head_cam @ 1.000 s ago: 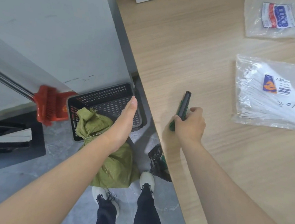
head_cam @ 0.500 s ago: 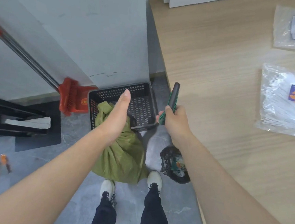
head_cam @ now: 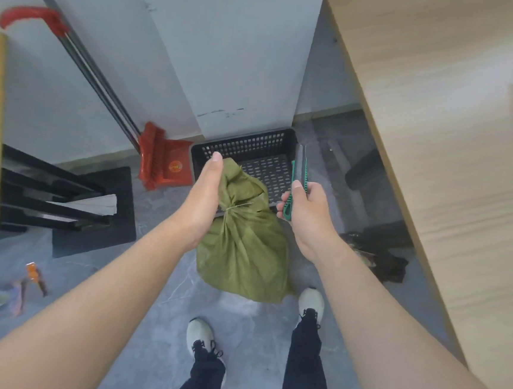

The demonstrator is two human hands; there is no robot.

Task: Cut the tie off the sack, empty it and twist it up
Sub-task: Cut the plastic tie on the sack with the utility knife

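Note:
An olive-green woven sack (head_cam: 244, 252) stands on the grey floor in front of my feet, its neck bunched and bound by a thin pale tie (head_cam: 238, 205). My left hand (head_cam: 202, 200) is flat and open just left of the neck, fingers straight, touching or nearly touching the cloth. My right hand (head_cam: 305, 209) is to the right of the neck, closed around a green and black utility knife (head_cam: 297, 179) that points up and away from me. I cannot tell whether its blade is out.
A black perforated plastic basket (head_cam: 247, 147) sits on the floor right behind the sack. A red broom and dustpan (head_cam: 164, 164) lean on the wall to the left. A black bag (head_cam: 380, 258) lies under the wooden table (head_cam: 440, 133) on the right. A black rack (head_cam: 47, 194) stands at left.
My right hand has lifted the knife off the table and carried it left and down beside the sack's neck. My view has swung left toward the floor. The left hand stayed by the neck.

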